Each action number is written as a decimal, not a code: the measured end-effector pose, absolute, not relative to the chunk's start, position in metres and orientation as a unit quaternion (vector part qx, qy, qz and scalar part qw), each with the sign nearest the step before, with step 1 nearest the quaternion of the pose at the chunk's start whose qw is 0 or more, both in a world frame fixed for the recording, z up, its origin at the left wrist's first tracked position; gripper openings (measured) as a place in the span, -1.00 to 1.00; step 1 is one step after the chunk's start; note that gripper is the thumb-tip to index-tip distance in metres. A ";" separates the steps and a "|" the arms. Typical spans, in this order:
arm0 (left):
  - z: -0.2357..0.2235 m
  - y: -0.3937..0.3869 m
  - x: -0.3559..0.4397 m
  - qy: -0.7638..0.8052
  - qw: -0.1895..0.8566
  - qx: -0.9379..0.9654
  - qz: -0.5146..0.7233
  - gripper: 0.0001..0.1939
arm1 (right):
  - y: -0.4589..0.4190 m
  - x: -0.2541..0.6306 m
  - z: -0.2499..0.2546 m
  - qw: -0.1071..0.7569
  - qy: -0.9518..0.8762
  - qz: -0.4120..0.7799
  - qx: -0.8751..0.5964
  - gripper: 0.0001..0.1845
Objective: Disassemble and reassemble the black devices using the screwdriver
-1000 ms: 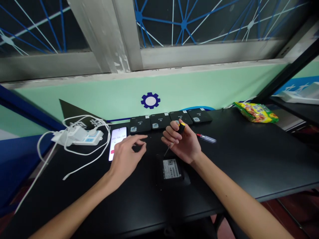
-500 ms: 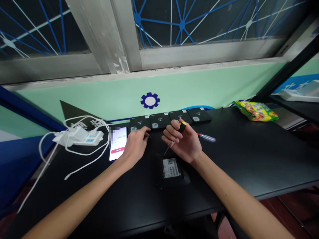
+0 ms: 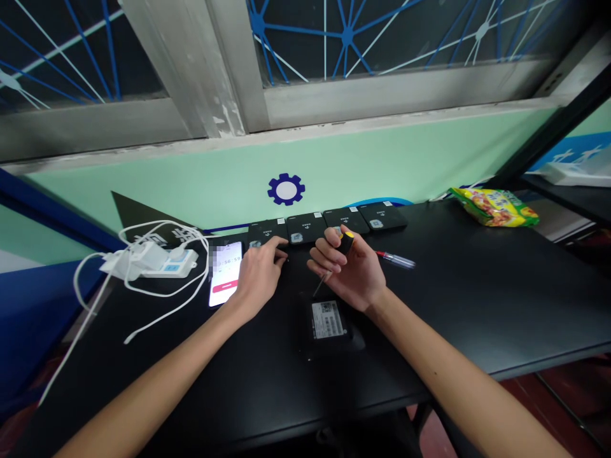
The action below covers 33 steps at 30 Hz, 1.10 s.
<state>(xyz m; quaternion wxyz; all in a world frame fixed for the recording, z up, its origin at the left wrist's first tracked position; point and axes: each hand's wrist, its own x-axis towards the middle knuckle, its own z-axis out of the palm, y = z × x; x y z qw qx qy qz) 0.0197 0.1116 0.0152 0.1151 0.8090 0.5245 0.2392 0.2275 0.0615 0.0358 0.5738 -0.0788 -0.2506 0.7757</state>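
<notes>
My right hand (image 3: pixel 351 270) is closed around a screwdriver (image 3: pixel 347 242) with a black and yellow handle, its thin shaft slanting down to the left. Just below the shaft tip lies a flat black device (image 3: pixel 352 332) with a white printed label (image 3: pixel 328 319) facing up. My left hand (image 3: pixel 260 277) rests on the table between the phone and the row of black boxes. Its fingers bend down and draw together near a tiny speck on the tabletop; whatever is between the fingertips is hidden.
Several flat black boxes (image 3: pixel 305 229) line the wall. A lit phone (image 3: pixel 223 277) lies left of my left hand, beside a white power strip (image 3: pixel 174 262) and tangled white cable (image 3: pixel 157 331). A clear-handled screwdriver (image 3: pixel 398 261) and a yellow-green snack bag (image 3: pixel 496 207) lie right.
My left hand has moved right and away from me, off the phone, and its spread fingers have bent together at the tabletop. My right hand keeps the screwdriver in nearly the same place.
</notes>
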 end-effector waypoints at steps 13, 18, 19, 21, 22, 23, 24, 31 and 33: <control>0.017 0.106 0.027 0.547 0.110 0.796 0.235 -0.56 | 0.062 0.227 0.036 0.569 -0.237 0.785 -0.061 -0.57; 0.018 0.106 0.028 0.548 0.103 0.796 0.235 -0.57 | 0.062 0.228 0.036 0.565 -0.233 0.789 -0.062 -0.57; 0.017 0.106 0.027 0.547 0.103 0.796 0.236 -0.58 | 0.062 0.228 0.036 0.565 -0.233 0.789 -0.061 -0.57; 0.016 0.107 0.026 0.544 0.107 0.797 0.239 -0.59 | 0.062 0.228 0.036 0.565 -0.235 0.788 -0.061 -0.58; 0.016 0.108 0.026 0.542 0.109 0.797 0.241 -0.60 | 0.062 0.228 0.036 0.565 -0.236 0.788 -0.062 -0.58; 0.016 0.108 0.025 0.540 0.112 0.797 0.245 -0.61 | 0.062 0.228 0.036 0.566 -0.237 0.787 -0.063 -0.59; 0.016 0.108 0.025 0.537 0.115 0.797 0.250 -0.63 | 0.062 0.229 0.036 0.565 -0.239 0.787 -0.062 -0.60; 0.028 0.086 0.022 0.498 0.118 0.809 0.290 -0.74 | 0.062 0.229 0.036 0.566 -0.239 0.788 -0.043 -0.55; 0.031 0.071 0.022 0.479 0.126 0.820 0.287 -0.80 | 0.062 0.229 0.036 0.566 -0.238 0.788 -0.042 -0.55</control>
